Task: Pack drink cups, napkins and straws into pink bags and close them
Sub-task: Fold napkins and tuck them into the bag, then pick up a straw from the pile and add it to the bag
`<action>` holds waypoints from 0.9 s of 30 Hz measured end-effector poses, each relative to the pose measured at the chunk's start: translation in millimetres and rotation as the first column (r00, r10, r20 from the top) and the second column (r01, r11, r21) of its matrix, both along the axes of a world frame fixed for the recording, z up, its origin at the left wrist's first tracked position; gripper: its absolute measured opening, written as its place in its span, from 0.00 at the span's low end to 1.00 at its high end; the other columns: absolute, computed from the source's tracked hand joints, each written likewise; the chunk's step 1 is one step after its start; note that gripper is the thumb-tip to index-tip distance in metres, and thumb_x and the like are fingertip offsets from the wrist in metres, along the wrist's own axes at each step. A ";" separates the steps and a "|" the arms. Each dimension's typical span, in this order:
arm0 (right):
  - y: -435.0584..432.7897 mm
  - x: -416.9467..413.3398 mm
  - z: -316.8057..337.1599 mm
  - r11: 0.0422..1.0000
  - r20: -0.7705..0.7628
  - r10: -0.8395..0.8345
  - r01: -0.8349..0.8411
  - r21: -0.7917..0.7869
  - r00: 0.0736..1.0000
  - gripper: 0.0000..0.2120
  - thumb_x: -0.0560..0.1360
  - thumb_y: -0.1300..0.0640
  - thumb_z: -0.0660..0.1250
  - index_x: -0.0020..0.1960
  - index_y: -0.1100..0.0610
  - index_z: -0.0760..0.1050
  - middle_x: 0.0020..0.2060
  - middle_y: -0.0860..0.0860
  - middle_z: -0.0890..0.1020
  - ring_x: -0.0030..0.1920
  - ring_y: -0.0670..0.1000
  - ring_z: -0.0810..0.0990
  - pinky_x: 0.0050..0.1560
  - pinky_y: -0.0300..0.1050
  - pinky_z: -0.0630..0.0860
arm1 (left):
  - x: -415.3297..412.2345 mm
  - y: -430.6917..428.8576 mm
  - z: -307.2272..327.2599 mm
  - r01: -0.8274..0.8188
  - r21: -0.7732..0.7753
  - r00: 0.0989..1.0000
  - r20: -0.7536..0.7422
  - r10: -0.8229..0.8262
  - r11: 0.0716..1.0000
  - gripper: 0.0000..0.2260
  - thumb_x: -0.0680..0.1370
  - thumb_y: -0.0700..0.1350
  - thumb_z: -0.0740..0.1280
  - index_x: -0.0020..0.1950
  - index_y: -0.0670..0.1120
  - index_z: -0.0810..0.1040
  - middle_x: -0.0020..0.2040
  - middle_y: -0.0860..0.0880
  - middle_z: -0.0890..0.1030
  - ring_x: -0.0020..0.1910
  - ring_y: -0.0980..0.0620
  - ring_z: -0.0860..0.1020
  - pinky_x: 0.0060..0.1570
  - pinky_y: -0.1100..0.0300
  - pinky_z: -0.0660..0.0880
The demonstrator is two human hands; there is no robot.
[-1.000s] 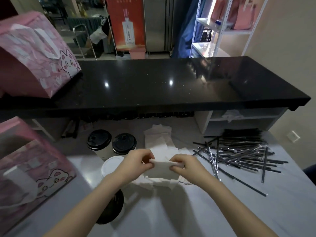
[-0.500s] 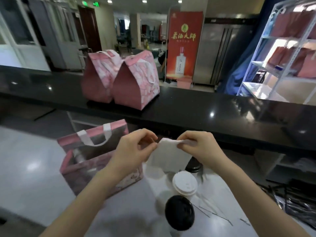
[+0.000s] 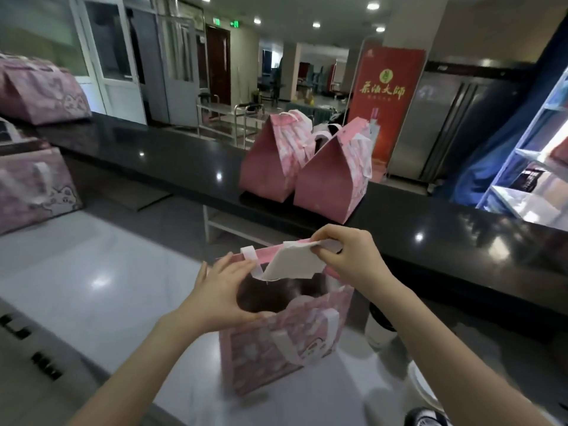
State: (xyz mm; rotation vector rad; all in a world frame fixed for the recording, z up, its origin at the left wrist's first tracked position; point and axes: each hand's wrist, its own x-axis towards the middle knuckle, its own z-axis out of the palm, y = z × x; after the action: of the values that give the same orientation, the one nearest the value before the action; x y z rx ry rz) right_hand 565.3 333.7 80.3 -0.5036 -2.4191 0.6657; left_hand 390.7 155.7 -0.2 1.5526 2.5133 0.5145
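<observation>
An open pink bag (image 3: 285, 348) with white handles stands on the white table in front of me. My left hand (image 3: 219, 292) grips its near left rim and holds the mouth apart. My right hand (image 3: 350, 256) pinches a folded white napkin (image 3: 293, 264) just above the bag's opening. The bag's inside is dark and I cannot tell what it holds. A cup with a dark lid (image 3: 379, 327) stands right of the bag, partly hidden by my right forearm. No straws are in view.
Two closed pink bags (image 3: 330, 179) stand on the black counter (image 3: 172, 161) behind. More pink bags (image 3: 33, 186) are stacked at the far left. A white cup lid (image 3: 419, 385) and a dark lid (image 3: 425, 419) show at the lower right edge.
My view swung left from the napkin pile to the open bag. My left hand let go of the napkin and took the bag's rim. My right hand carried the napkin over the opening.
</observation>
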 end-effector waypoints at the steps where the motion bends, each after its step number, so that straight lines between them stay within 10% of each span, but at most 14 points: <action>1: -1.3 -4.3 -4.0 1.000 0.067 0.012 -0.013 0.010 0.998 0.05 0.72 0.59 0.71 0.45 0.50 0.82 0.39 0.40 0.82 0.43 0.38 0.79 0.43 0.27 0.71 | -0.8 -1.1 -3.6 0.023 -0.015 1.000 -0.001 -0.023 1.000 0.51 0.61 0.74 0.64 0.79 0.55 0.51 0.78 0.59 0.53 0.77 0.55 0.40 0.75 0.42 0.39; 10: -5.5 -32.6 -33.2 0.992 0.581 0.124 -0.110 -0.060 0.804 0.06 0.71 0.55 0.71 0.44 0.44 0.79 0.40 0.38 0.80 0.43 0.38 0.78 0.42 0.33 0.73 | 3.7 -4.4 -11.9 0.134 -0.004 0.990 -0.030 -0.135 0.991 0.62 0.55 0.79 0.60 0.78 0.52 0.37 0.78 0.59 0.38 0.72 0.58 0.26 0.72 0.46 0.31; 20: 3.0 -26.5 -57.5 0.991 0.506 -0.096 0.035 0.129 0.857 0.11 0.74 0.52 0.68 0.56 0.48 0.79 0.52 0.44 0.81 0.52 0.46 0.78 0.53 0.44 0.76 | -3.5 1.6 -13.9 0.095 0.020 0.995 -0.020 -0.095 0.995 0.57 0.58 0.77 0.61 0.79 0.54 0.43 0.79 0.59 0.44 0.74 0.56 0.30 0.72 0.44 0.31; 27: 12.2 37.4 -50.3 0.989 0.283 -0.120 0.091 0.115 0.952 0.07 0.76 0.55 0.67 0.52 0.51 0.81 0.50 0.44 0.79 0.52 0.45 0.75 0.55 0.41 0.73 | 23.4 28.2 9.0 0.021 0.313 0.994 -0.106 0.013 0.950 0.16 0.73 0.57 0.70 0.59 0.55 0.78 0.62 0.56 0.76 0.74 0.49 0.60 0.74 0.43 0.52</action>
State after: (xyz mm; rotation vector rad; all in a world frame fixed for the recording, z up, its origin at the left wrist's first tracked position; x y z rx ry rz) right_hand 602.8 346.0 29.9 -0.7266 -2.6589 0.4466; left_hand 414.1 183.9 8.8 1.7315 2.6065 0.8916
